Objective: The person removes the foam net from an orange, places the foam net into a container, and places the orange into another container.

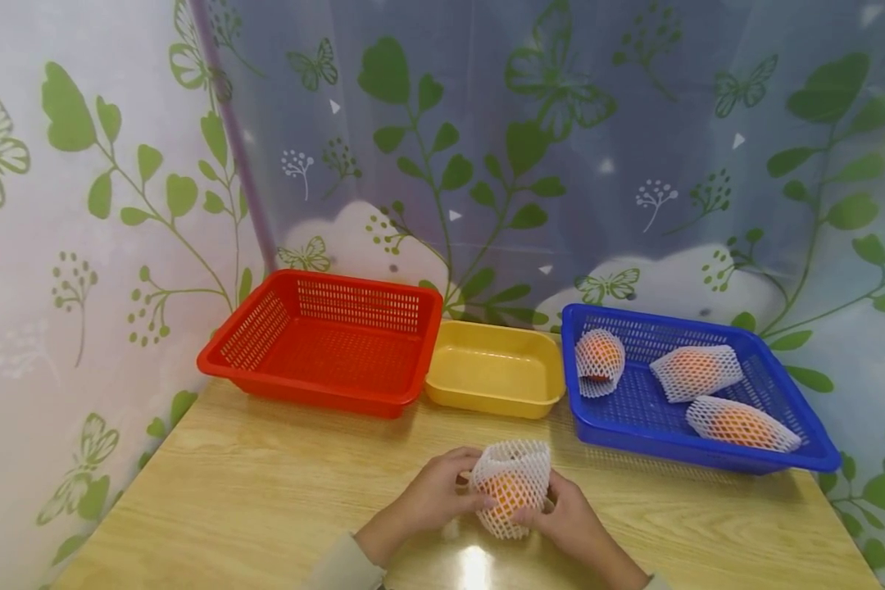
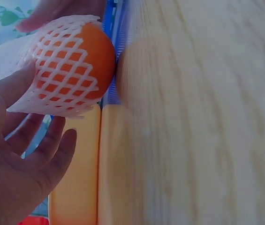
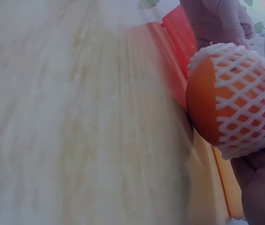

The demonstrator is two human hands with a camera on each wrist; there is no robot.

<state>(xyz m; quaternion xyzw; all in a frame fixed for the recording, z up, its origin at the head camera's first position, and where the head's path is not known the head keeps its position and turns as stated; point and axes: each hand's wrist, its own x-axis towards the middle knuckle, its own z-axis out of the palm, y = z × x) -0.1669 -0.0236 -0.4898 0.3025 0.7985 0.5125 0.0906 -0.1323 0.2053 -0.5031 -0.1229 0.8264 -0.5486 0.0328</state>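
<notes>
Low over the front of the table, an orange sits inside a white foam net, whose loose end stands up above the fruit. My left hand holds it from the left, thumb pressed on the mesh. From the right, my right hand grips the same netted fruit with its thumb in front. Both wrist views show the bare bottom of the orange sticking out of the mesh close to the wood. In the right wrist view the foam net wraps the rest of it.
Along the back stand a red basket at left, a yellow bin in the middle and a blue basket at right. The blue one has 3 netted fruits in it. A patterned curtain hangs behind the wooden table.
</notes>
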